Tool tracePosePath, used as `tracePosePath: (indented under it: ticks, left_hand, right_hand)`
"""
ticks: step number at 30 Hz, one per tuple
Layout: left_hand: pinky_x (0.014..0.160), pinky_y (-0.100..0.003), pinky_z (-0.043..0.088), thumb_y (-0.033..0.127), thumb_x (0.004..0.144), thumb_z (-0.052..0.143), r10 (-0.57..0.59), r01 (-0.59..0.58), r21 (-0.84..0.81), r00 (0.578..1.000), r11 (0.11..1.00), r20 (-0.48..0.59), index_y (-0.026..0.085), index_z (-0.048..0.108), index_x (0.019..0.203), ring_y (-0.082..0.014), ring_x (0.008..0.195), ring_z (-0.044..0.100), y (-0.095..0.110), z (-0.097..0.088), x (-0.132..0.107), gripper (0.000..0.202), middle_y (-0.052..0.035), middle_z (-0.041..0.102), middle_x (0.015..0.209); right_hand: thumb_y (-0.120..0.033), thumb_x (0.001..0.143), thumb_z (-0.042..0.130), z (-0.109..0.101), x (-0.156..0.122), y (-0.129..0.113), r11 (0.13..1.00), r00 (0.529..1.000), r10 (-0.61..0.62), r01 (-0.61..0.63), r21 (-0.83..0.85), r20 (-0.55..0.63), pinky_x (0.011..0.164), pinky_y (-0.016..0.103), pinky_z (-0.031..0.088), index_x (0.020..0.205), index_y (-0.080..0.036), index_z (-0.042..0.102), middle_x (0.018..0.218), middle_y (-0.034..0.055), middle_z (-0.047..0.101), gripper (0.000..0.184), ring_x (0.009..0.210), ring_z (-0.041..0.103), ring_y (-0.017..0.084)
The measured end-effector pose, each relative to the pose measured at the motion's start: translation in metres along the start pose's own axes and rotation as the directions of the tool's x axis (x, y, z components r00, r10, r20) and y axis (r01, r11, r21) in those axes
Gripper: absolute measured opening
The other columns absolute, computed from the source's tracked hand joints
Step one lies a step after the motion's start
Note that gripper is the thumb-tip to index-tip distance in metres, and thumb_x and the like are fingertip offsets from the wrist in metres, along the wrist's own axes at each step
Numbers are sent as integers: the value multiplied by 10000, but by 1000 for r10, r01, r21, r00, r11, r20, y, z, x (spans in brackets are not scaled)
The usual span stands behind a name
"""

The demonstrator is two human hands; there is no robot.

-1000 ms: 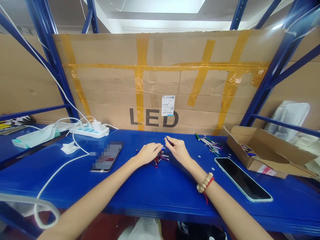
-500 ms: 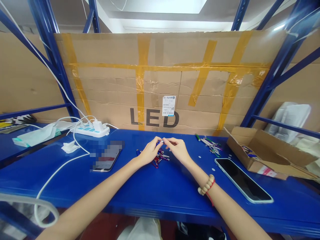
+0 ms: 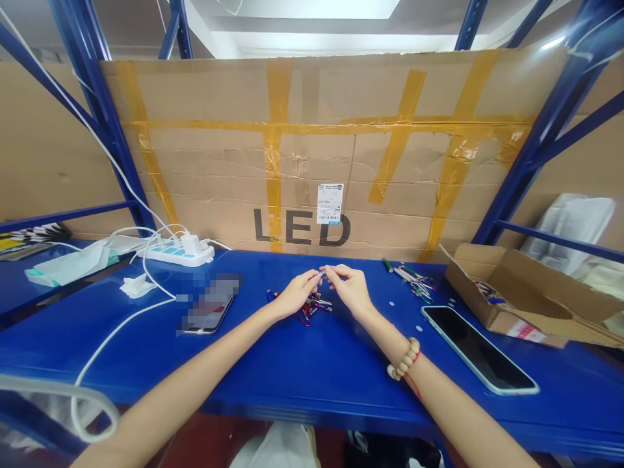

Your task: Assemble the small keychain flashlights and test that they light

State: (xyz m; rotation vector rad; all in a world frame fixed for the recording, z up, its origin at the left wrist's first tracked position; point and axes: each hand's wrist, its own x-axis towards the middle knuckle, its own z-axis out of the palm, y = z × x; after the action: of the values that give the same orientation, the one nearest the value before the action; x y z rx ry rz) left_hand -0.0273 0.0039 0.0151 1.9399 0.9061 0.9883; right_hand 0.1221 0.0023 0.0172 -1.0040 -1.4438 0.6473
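My left hand and my right hand meet above the middle of the blue shelf. Both pinch one small metal piece between their fingertips; it is too small to name surely. Right under the hands lies a small pile of coloured keychain pieces, red, blue and purple. A bead bracelet sits on my right wrist.
A second heap of coloured pieces lies to the right, beside an open cardboard box and a dark phone. On the left are another phone, a white power strip and white cables. A taped cardboard wall closes the back.
My left hand rose off the pile and joined my right hand at the small piece. Both hands now hold it a little higher above the pile.
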Motion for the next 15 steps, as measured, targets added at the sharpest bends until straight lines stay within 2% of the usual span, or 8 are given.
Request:
tracePosePath:
  ticks: [4, 6, 8, 10, 12, 15]
  left_hand:
    - [546, -211, 352, 508, 842, 383, -28, 38, -100, 995, 994, 100, 163, 522, 772, -97, 575, 433, 3, -3, -1, 379, 24, 457, 626]
    - [584, -210, 369, 481, 843, 407, 14, -2, -102, 993, 995, 118, 163, 547, 814, -99, 624, 463, 5, -4, -3, 349, 11, 501, 689]
    - [641, -219, 393, 433, 836, 455, 64, -53, -83, 990, 995, 126, 166, 573, 881, -107, 689, 497, 6, -4, -4, 295, -6, 552, 777]
    - [702, -236, 414, 377, 822, 503, 102, -95, -60, 986, 994, 130, 167, 589, 928, -126, 767, 533, 6, -4, -4, 251, -28, 594, 868]
    - [754, -254, 429, 330, 810, 532, 133, -131, -22, 986, 991, 104, 163, 603, 937, -149, 844, 560, 6, -4, -4, 221, -52, 620, 944]
    - [814, -285, 428, 303, 805, 552, 181, -186, 172, 983, 968, 42, 175, 637, 918, -177, 895, 572, 3, -5, -4, 190, -59, 646, 958]
  right_hand:
    - [-499, 747, 555, -25, 13, 6, 997, 994, 10, -17, -69, -110, 503, 249, 502, 838, -130, 734, 775, 94, 694, 420, 666, 624, 170]
    - [-448, 767, 559, -38, 17, 11, 971, 999, -20, 11, -238, -36, 528, 263, 494, 810, -151, 738, 761, 85, 699, 349, 669, 626, 177]
    - [-355, 759, 599, -45, 16, 15, 875, 996, -21, 60, -481, 85, 566, 278, 481, 766, -197, 743, 786, 64, 706, 214, 686, 628, 184]
    - [-257, 729, 641, -46, 12, 16, 730, 987, 30, 88, -678, 161, 592, 284, 465, 739, -247, 742, 829, 41, 710, 102, 730, 633, 197]
    - [-180, 709, 651, -44, 7, 14, 623, 979, 95, 83, -778, 180, 597, 283, 454, 748, -272, 740, 853, 32, 712, 133, 777, 637, 211]
    - [-139, 724, 619, -39, 4, 8, 567, 974, 130, 81, -820, 186, 612, 278, 452, 826, -275, 732, 891, 32, 711, 204, 824, 638, 214]
